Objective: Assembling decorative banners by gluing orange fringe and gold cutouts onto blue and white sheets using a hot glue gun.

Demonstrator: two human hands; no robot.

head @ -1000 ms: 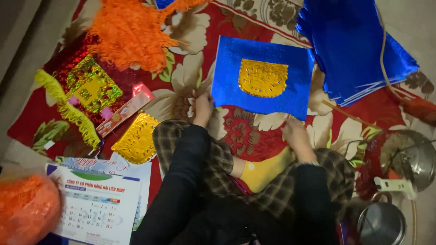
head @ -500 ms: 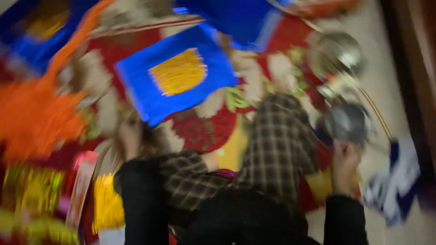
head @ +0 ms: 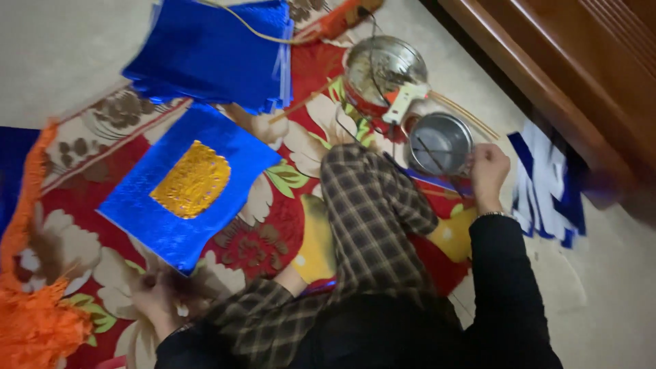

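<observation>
I sit cross-legged in plaid trousers on a red floral mat [head: 260, 239]. A shiny blue square sheet with a gold foil patch [head: 189, 183] lies in front of my knees. My left hand [head: 154, 297] rests on the mat just below the sheet's near corner, fingers curled; whether it holds anything is unclear. My right hand [head: 488, 171] reaches to the right, its fingers at the rim of a small metal pot [head: 441, 142]. A thin stick lies across the pot near that hand.
A stack of blue foil sheets [head: 212, 51] lies at the back. A glue gun [head: 403, 102] rests on a larger metal bowl [head: 384, 65]. Orange fringe [head: 34, 321] sits at the left, blue-and-white scraps [head: 547, 191] at the right, beside wooden furniture [head: 581, 61].
The view has swung to the right. My right hand left my knee and reached out to the small metal pot. My left hand stays near the blue sheet's corner.
</observation>
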